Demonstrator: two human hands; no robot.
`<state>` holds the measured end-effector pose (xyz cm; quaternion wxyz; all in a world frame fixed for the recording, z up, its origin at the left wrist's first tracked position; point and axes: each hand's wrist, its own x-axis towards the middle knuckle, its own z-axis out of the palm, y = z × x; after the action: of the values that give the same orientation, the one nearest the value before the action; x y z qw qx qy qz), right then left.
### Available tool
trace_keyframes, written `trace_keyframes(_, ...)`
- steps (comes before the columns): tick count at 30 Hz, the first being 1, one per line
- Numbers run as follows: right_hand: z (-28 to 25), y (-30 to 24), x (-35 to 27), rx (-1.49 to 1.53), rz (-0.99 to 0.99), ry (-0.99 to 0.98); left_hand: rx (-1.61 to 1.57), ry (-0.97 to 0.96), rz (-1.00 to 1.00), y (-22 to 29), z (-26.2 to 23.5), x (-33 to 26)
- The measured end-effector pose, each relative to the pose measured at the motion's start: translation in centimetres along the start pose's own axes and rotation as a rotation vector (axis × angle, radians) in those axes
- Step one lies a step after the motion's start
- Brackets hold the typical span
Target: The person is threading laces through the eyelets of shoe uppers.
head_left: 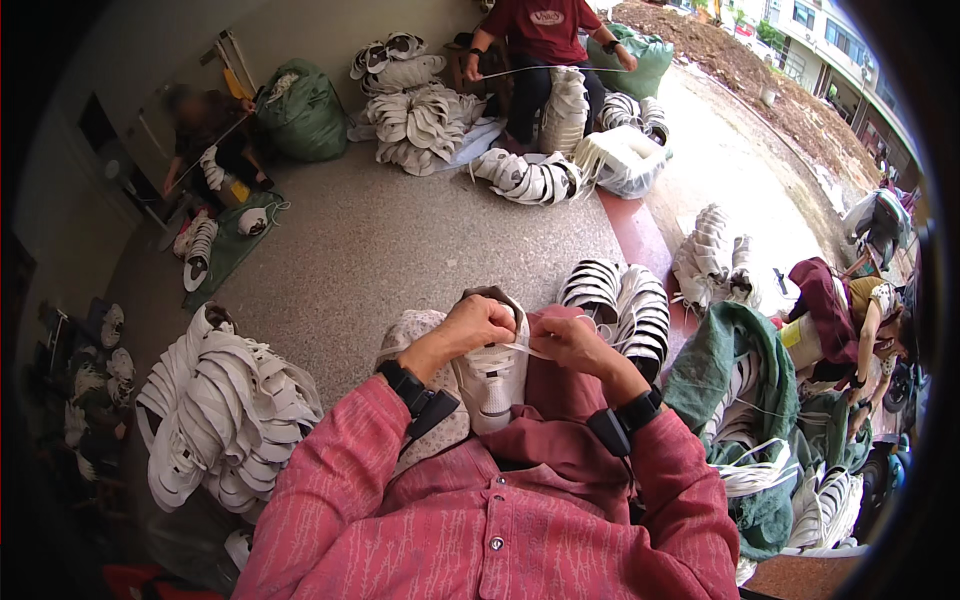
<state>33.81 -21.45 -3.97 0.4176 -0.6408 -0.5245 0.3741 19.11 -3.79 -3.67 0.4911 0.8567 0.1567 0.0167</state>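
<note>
Floor (400,250): grey, speckled, centre frame. Pile of white shoe uppers (225,415) at lower left. White shoe (492,375) at centre, on the lap. Left hand (478,325) closed on the shoe's top. Right hand (565,340) pinching a thin white lace (528,349), just beside.

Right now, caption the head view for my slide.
Both hands, left hand and right hand, lace a white shoe.

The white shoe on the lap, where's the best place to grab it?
Grab the shoe round its middle, coming from the left side. It lies lengthwise on the lap, opening away from the person, and the left hand already grips its far rim while the right hand pulls a thin white strip across it.
</note>
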Motion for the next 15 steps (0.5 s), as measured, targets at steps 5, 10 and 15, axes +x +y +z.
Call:
trace_keyframes(5, -0.1, 0.0, 0.3, -0.044, 0.011, -0.044, 0.094, 0.033, -0.036, -0.5, 0.6, 0.6)
trace_keyframes(10, 0.3, 0.5, 1.2, -0.014, -0.001, -0.017, 0.184, 0.065, -0.030, -0.4, 0.9, 0.5)
trace_keyframes(15, 0.8, 0.5, 1.7, 0.027, 0.036, -0.006, 0.155, 0.020, 0.015, 0.1, 0.5, -0.1)
